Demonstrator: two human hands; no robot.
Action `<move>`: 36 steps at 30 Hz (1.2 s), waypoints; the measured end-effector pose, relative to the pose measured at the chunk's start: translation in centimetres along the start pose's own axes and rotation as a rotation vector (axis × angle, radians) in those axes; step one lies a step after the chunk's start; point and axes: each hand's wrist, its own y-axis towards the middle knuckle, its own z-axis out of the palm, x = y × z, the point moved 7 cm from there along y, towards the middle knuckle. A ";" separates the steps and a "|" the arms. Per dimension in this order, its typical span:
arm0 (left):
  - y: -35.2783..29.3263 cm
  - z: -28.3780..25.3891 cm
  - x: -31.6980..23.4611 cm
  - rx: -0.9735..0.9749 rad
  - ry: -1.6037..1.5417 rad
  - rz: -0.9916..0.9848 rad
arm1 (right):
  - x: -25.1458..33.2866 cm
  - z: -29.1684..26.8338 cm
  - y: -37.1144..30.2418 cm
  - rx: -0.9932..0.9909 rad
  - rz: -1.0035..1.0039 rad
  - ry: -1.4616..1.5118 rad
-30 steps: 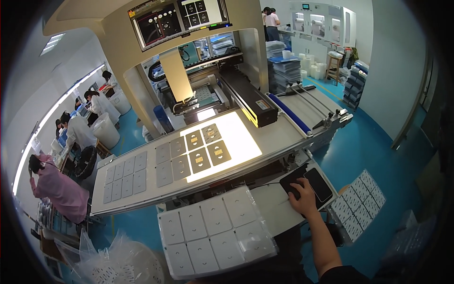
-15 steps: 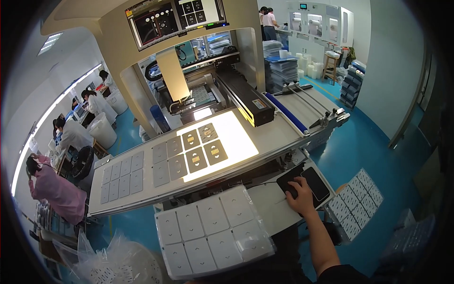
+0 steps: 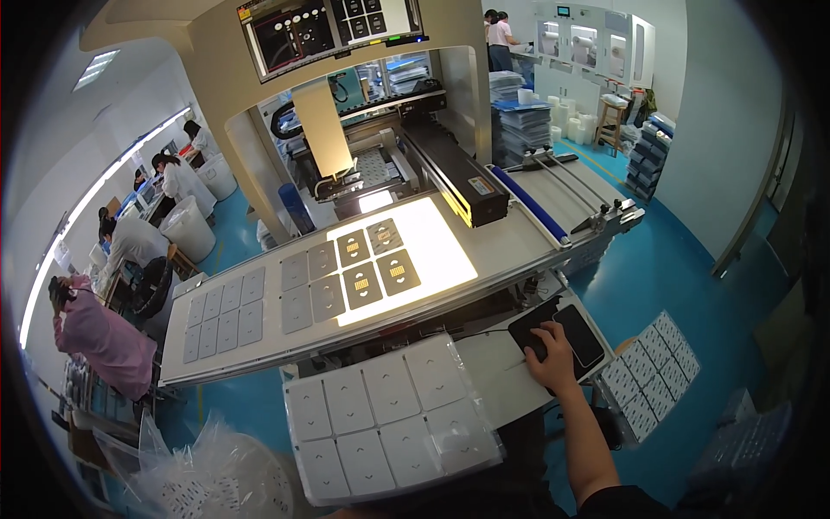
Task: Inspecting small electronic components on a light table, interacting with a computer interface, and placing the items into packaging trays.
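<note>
1. Right now the right hand [image 3: 553, 356] lies palm down over a computer mouse [image 3: 538, 346], fingers curled loosely on it, on the black mouse pad [image 3: 571, 333] at the desk [image 3: 497, 381] edge.
2. Mouse sits directly under the hand; pad's long axis runs up-right, away from the forearm.
3. Left hand is out of view, so its state can't be told.
4. Left of the pad: white blister tray [image 3: 389, 415]. Above the pad: lit inspection panel [image 3: 406, 259].
5. Mouse mostly hidden by the hand.
</note>
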 end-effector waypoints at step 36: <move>-30.7 -29.6 -29.3 -1.088 0.458 0.553 | 14.7 -2.0 9.7 0.082 -0.430 0.129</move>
